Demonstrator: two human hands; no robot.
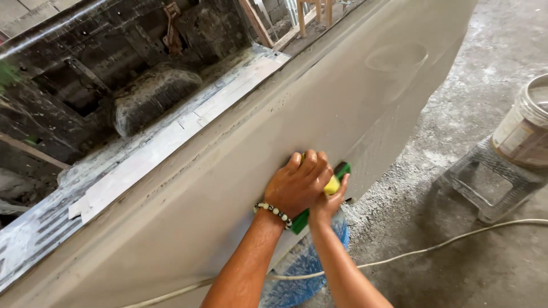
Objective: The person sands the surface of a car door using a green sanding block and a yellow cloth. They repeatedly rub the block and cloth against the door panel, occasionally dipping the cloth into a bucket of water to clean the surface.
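Note:
Both my hands press a green sanding block (343,169) with a yellow pad against a dusty grey car body panel (217,194). My left hand (297,183), with a bead bracelet on its wrist, lies flat over the block. Just below and to the right of it, my right hand (332,201) grips the block's edge with the thumb up. Most of the block is hidden under my hands; only its two green ends and a bit of yellow show.
The stripped, dusty car interior (142,91) lies beyond the panel's top edge. A blue container (302,268) sits under my arms. At the right, a white bucket (525,125) rests on a grey plastic stool (485,182). A pale cable (456,239) crosses the concrete floor.

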